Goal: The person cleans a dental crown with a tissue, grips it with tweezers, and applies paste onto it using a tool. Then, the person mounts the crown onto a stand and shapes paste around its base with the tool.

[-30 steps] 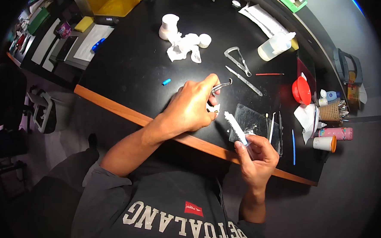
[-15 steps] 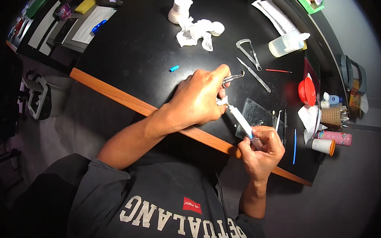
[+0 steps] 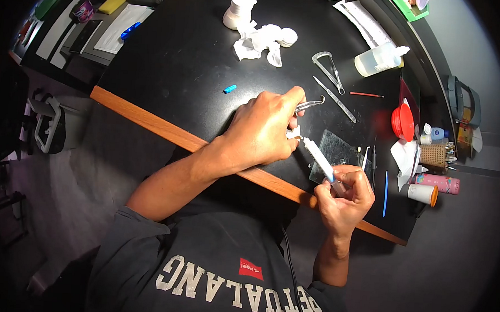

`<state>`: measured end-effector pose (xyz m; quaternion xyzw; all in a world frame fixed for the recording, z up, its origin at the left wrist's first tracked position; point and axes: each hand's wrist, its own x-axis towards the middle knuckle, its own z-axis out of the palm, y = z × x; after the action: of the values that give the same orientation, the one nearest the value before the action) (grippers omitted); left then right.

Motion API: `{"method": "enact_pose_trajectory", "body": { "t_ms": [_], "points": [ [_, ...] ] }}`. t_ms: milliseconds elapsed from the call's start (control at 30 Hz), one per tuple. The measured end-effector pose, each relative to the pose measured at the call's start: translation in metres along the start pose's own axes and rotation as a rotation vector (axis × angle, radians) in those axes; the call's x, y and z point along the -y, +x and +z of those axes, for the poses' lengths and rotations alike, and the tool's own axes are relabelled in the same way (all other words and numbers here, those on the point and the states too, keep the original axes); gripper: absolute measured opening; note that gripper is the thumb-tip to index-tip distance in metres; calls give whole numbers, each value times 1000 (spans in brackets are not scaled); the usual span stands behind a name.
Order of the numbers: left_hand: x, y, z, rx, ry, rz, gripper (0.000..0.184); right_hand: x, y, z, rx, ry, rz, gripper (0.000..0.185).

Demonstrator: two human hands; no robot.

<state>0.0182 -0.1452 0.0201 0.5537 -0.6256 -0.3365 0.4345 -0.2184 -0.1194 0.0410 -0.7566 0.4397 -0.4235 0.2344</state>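
Note:
My left hand (image 3: 265,126) is closed, back side up, over the near edge of the table. A metal instrument (image 3: 309,105) with a bent tip sticks out from its fingers. Lower down, those fingers hold a small white piece (image 3: 294,133), mostly covered by the hand. My right hand (image 3: 345,199) grips a slim white syringe (image 3: 320,159) with a blue band near the fingers. The syringe's nozzle points up and left at the white piece, close to it; whether they touch I cannot tell. Beneath the syringe lies a clear glass slab (image 3: 341,147).
A scalpel-like tool (image 3: 335,99), a metal caliper (image 3: 329,71) and a clear bottle (image 3: 379,60) lie beyond the hands. A blue cap (image 3: 230,89) is left of them. On the right are a red bowl (image 3: 402,122), a blue stick (image 3: 385,194) and a white cup (image 3: 420,193).

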Motion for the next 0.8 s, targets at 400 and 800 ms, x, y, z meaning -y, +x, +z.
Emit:
{"method": "enact_pose_trajectory", "body": {
  "t_ms": [400, 800],
  "points": [
    [-1, -1, 0, 11, 2, -25, 42, 5, 4, 0, 25, -27, 9, 22],
    [-1, -1, 0, 7, 13, -17, 42, 2, 3, 0, 33, -27, 5, 25]
  ]
}}
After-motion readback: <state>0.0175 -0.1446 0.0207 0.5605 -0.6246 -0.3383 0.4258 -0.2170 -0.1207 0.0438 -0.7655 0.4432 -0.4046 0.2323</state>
